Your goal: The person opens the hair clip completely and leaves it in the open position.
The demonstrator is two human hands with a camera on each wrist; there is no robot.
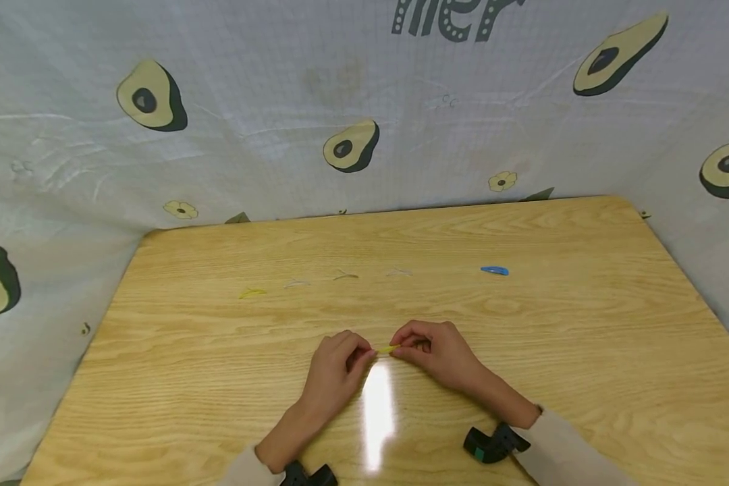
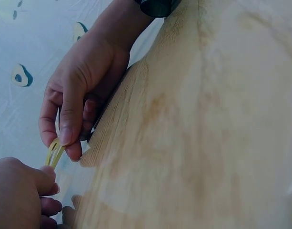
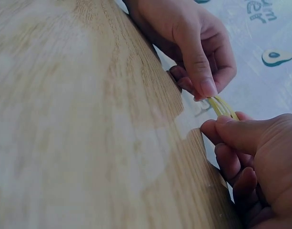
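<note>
A small yellow snap hair clip (image 1: 389, 349) is stretched between both hands, low over the middle of the table. My left hand (image 1: 334, 372) pinches one end between thumb and fingertips. The other end is gripped by the thumb and forefinger of my right hand (image 1: 445, 358). In the left wrist view the clip (image 2: 54, 153) shows its slotted frame, with its ends hidden under the fingertips. Seen from the right wrist, the yellow strips of the clip (image 3: 223, 108) stand slightly apart and curved.
Beyond the hands lies a row of clips: a yellow clip (image 1: 252, 293), a pale clip (image 1: 296, 283), a brownish clip (image 1: 345, 275) and another pale clip (image 1: 399, 272). A blue clip (image 1: 495, 270) lies farther right. An avocado-print sheet (image 1: 249, 88) borders the wooden table (image 1: 188, 378).
</note>
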